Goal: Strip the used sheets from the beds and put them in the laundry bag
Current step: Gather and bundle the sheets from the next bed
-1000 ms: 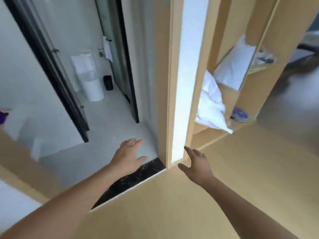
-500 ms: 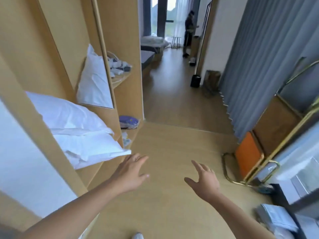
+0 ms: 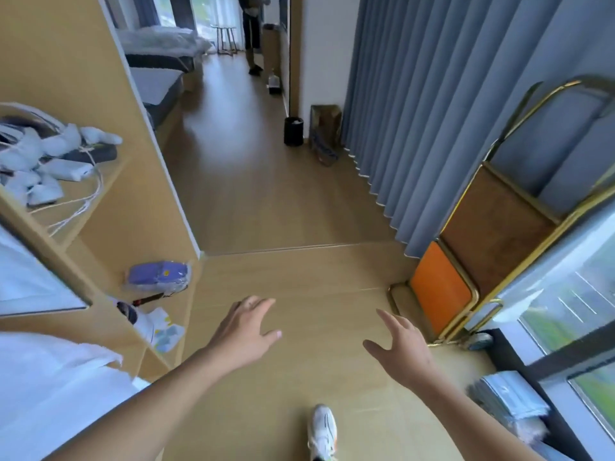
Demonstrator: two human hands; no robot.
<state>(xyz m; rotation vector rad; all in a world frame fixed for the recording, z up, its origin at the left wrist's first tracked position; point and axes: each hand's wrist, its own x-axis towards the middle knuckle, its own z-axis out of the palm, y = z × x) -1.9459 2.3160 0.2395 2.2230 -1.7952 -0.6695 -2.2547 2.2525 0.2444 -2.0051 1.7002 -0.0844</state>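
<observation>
Hands out over the floor (image 3: 299,227), holding nothing; left hand (image 3: 244,331) and right hand (image 3: 401,349) fingers apart, relaxed; bed (image 3: 156,44) at eleven o'clock.

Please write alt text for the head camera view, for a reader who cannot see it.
Two empty hands, left hand and right hand, reach forward with spread fingers over a wooden floor. The hallway leads to a bed with rumpled white bedding; wooden shelves stand left, a grey curtain right.
</observation>
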